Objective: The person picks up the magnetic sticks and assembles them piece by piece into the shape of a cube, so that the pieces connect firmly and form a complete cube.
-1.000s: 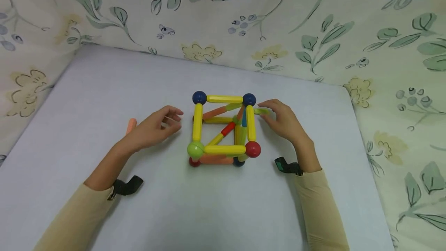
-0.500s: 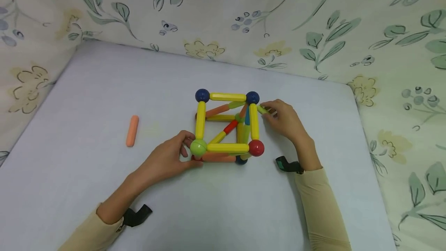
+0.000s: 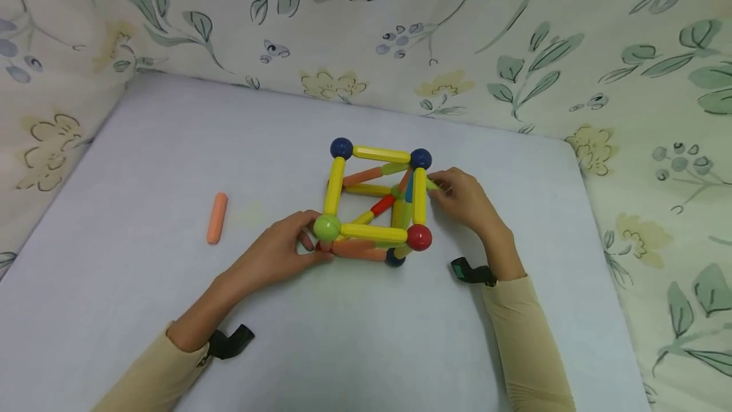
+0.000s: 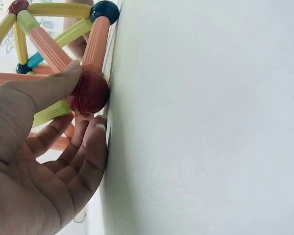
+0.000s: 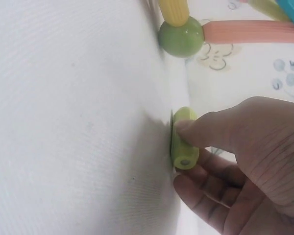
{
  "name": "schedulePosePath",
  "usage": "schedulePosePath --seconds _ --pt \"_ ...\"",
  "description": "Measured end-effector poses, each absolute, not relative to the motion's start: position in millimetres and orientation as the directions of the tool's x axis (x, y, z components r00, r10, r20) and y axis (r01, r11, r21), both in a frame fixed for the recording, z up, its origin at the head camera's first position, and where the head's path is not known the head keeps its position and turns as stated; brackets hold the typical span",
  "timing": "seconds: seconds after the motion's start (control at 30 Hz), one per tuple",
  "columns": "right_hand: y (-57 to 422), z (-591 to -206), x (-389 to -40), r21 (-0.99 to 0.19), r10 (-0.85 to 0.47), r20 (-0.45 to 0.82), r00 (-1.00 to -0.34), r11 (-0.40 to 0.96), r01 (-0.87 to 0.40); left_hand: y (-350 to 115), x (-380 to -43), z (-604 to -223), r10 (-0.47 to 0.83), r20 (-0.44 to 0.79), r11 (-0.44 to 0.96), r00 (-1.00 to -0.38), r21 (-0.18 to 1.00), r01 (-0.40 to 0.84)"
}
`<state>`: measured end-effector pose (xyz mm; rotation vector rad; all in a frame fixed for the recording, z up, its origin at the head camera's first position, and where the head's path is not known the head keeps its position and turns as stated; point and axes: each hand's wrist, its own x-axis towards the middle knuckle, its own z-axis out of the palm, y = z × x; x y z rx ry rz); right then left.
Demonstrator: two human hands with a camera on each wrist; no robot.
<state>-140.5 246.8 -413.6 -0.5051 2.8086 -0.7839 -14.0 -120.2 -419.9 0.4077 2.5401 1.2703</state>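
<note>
A cube-like frame of magnetic rods and balls [image 3: 374, 233] stands mid-table. Yellow rods form its top square; blue, red and light green balls sit at the corners. My left hand [image 3: 269, 256] grips its near-left bottom corner, the thumb and fingers around a dark red ball [image 4: 90, 94] with orange and green rods joined to it. On the far right side, my right hand [image 3: 466, 199] pinches a short light green rod [image 5: 185, 142] between thumb and fingers, low at the table. A green ball [image 5: 181, 38] of the frame is a small distance from that rod.
A loose orange rod [image 3: 216, 218] lies on the white table [image 3: 366, 342], left of the frame. Floral cloth [image 3: 366, 30] hangs behind the table and along its sides. A small black camera is strapped to each wrist.
My left hand has come right and toward me, from beside the frame to its bottom corner, and grips it. The frame has turned and shifted slightly. My right hand stays by the green rod.
</note>
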Motion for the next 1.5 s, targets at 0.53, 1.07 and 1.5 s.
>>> schedulePosePath --seconds 0.53,1.07,1.5 --pt "258 -412 -142 -0.523 -0.369 -0.101 -0.924 0.809 -0.266 -205 -13 -398 -0.023 -0.025 0.810 -0.999 0.586 -0.033" --pt "258 -415 -136 -0.537 -0.350 -0.104 -0.931 0.808 -0.244 -178 -49 -346 0.144 0.115 0.763 -0.983 0.619 0.184" --pt "252 -417 -136 -0.558 -0.363 -0.107 -0.926 0.793 -0.246 -88 -87 -290 0.697 0.349 0.570 -0.627 0.260 0.779"
